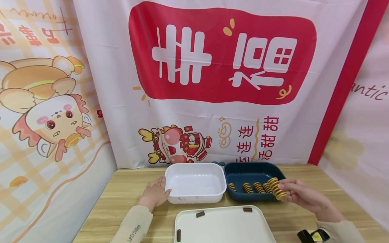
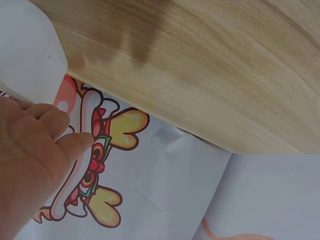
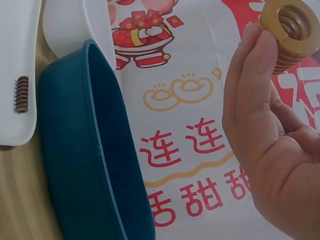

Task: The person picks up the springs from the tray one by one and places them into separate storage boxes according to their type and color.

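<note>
My right hand [image 1: 299,192] pinches a yellow coil spring [image 1: 277,189] over the right end of the dark blue bin [image 1: 255,197]. In the right wrist view, the open round end of this coil spring [image 3: 289,31] shows beyond the fingertips. Several more yellow springs [image 1: 248,188] lie inside the blue bin. My left hand [image 1: 155,191] rests with extended fingers at the left wall of the white bin [image 1: 197,199]. Only part of that bin [image 2: 30,45] appears in the left wrist view, beside the left hand [image 2: 35,155].
In front of the bins lies a cream tray [image 1: 225,226] bearing small brown springs [image 1: 200,214] near its edges. The wooden tabletop [image 1: 130,184] meets a printed cloth backdrop [image 1: 212,135] at the back. The two bins stand side by side.
</note>
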{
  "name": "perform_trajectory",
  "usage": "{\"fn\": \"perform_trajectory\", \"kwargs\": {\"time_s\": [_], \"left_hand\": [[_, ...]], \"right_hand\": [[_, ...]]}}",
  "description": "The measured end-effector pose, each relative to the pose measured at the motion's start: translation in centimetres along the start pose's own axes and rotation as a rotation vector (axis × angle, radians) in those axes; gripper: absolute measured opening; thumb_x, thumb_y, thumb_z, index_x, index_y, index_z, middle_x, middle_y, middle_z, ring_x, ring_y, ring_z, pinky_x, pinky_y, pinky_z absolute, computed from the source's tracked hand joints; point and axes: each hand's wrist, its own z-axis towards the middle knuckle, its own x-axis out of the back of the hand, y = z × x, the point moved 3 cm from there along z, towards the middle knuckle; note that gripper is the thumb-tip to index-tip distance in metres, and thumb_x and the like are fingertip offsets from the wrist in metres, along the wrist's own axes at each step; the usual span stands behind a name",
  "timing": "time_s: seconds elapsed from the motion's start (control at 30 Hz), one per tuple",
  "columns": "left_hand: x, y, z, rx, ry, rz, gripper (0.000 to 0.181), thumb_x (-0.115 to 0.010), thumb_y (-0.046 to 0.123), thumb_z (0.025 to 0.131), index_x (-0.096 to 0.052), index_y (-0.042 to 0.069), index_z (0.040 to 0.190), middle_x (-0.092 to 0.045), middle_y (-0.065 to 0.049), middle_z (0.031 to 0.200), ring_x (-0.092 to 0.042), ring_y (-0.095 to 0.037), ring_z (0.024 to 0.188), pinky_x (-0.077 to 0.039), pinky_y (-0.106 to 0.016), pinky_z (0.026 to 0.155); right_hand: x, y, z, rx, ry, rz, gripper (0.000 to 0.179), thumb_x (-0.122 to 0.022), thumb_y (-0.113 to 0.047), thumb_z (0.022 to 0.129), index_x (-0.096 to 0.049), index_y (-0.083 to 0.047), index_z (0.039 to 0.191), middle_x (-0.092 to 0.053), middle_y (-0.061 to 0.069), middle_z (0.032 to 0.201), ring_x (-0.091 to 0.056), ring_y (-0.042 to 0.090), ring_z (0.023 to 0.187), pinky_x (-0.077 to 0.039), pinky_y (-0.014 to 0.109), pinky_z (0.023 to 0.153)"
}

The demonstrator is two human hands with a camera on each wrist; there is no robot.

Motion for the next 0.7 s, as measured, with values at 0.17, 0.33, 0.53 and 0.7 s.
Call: {"fn": "perform_trajectory", "kwargs": {"time_s": [0.17,0.33,0.53,0.7], "left_hand": [[0.0,0.0,0.0,-0.002,0.003,-0.001,0.065,-0.044,0.029,0.100,-0.025,-0.017,0.141,-0.028,-0.030,0.148,-0.025,-0.042,0.138,-0.015,-0.063,0.110],[0.2,0.1,0.0,-0.004,0.003,0.001,0.064,-0.044,0.029,0.100,-0.026,-0.017,0.141,-0.028,-0.030,0.148,-0.025,-0.042,0.138,-0.015,-0.062,0.110],[0.2,0.1,0.2,-0.005,0.005,0.006,0.065,-0.045,0.029,0.100,-0.026,-0.017,0.141,-0.029,-0.030,0.148,-0.025,-0.042,0.138,-0.015,-0.062,0.110],[0.0,0.1,0.1,-0.006,0.006,0.007,0.065,-0.046,0.029,0.099,-0.026,-0.017,0.141,-0.029,-0.030,0.147,-0.026,-0.042,0.137,-0.015,-0.063,0.110]], "right_hand": [[0.6,-0.1,0.3,-0.004,0.009,0.014,0.036,-0.032,-0.006,0.103,-0.067,-0.006,0.109,-0.066,0.007,0.105,-0.065,0.010,0.092,-0.053,0.022,0.084],[1.4,-0.7,0.9,0.021,0.031,0.024,0.039,-0.030,-0.007,0.104,-0.069,-0.007,0.105,-0.070,0.005,0.101,-0.067,0.009,0.091,-0.053,0.023,0.085],[2.9,-0.9,1.8,0.031,0.114,0.079,0.036,-0.034,-0.008,0.104,-0.070,-0.005,0.103,-0.072,0.007,0.098,-0.068,0.012,0.089,-0.054,0.026,0.084],[4.3,-0.5,1.9,-0.008,0.271,0.186,0.029,-0.040,-0.014,0.103,-0.068,-0.006,0.100,-0.070,0.009,0.098,-0.068,0.017,0.091,-0.054,0.029,0.086]]}}
